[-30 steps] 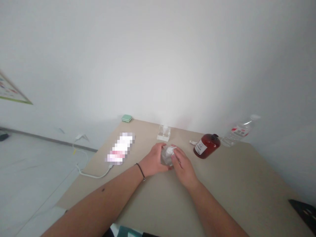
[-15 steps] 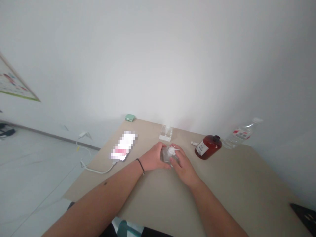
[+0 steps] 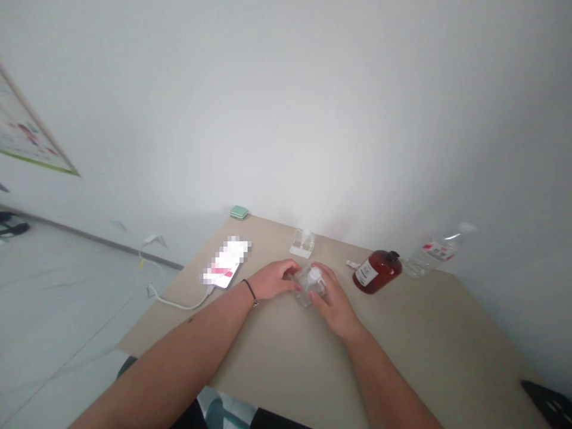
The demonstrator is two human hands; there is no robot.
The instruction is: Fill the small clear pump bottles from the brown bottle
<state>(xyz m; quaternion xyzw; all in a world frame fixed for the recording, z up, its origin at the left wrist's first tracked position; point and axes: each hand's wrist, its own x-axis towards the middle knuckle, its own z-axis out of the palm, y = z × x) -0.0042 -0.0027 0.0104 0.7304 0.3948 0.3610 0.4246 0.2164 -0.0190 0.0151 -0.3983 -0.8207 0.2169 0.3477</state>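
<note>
A small clear pump bottle [image 3: 302,293] with a white pump top stands over the middle of the table, between my two hands. My right hand [image 3: 333,301] grips it from the right, thumb in front and fingers behind. On the left side, my left hand [image 3: 273,280] has its thumb and fingers parted close to the bottle; whether the fingertips touch it is hard to tell. A clear plastic holder [image 3: 302,243] sits just behind the bottle. A brown bottle [image 3: 378,272] with a white label is right of my right hand.
A phone [image 3: 227,262] with a white cable [image 3: 179,307] lies at the left. A green case [image 3: 238,213] sits at the back left corner. A clear water bottle [image 3: 431,256] stands at the right by the wall [image 3: 313,119]. Something dark [image 3: 547,402] lies at the right edge.
My left hand has loosened from the pump bottle and shifted slightly left, baring more of it. My right hand stays on the bottle, which has turned a little. The view has shifted slightly.
</note>
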